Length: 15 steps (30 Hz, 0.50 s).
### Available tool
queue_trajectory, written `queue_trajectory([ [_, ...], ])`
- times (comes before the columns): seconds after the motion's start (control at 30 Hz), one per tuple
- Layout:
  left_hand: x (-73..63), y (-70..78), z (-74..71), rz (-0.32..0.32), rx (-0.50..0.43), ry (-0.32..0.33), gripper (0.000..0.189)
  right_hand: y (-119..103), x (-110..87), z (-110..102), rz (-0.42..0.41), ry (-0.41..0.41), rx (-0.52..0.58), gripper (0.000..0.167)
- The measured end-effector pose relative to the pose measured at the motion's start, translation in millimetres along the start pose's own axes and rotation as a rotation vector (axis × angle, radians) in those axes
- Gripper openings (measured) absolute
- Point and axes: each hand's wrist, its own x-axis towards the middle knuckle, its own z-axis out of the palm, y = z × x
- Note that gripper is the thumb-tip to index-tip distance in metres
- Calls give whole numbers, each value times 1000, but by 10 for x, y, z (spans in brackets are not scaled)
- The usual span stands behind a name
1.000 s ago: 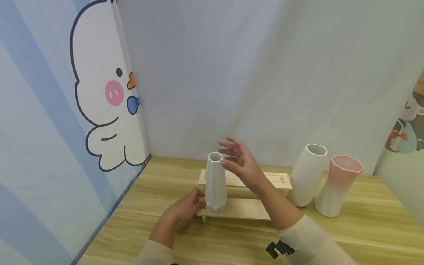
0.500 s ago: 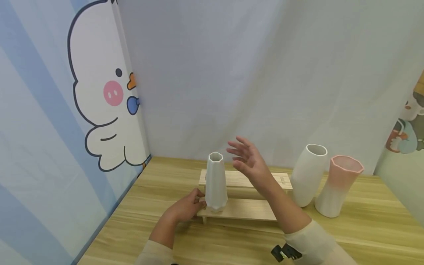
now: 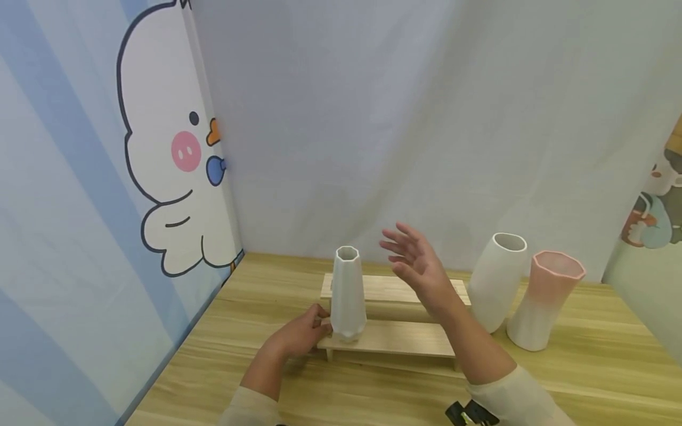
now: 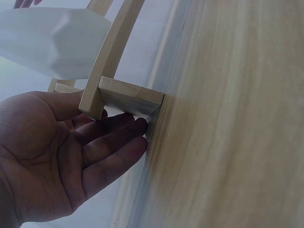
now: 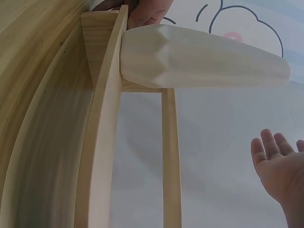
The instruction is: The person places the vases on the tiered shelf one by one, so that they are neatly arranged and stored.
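Standing upright on the lower shelf of the stand (image 3: 402,339), the slim vase (image 3: 348,299) is just beside your left hand (image 3: 299,333), which grips the stand's left end between thumb and fingers. Your right hand (image 3: 422,273) hovers free, fingers loosely spread; farther right, the white vase (image 3: 494,284) and pink vase (image 3: 544,302) rest on the table (image 3: 367,393).

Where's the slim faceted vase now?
In the head view, the slim white vase stands at the left end of the wooden stand's lower step, just right of the left hand.
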Motion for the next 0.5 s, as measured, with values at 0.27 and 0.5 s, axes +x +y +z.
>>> queue_trajectory([
  [0.27, -7, 14, -5, -6, 1, 2, 26, 10, -78, -92, -36, 12, -11, 64],
  [0.5, -11, 21, -9, -9, -2, 4, 27, -9, -154, -156, -45, 35, -17, 62],
])
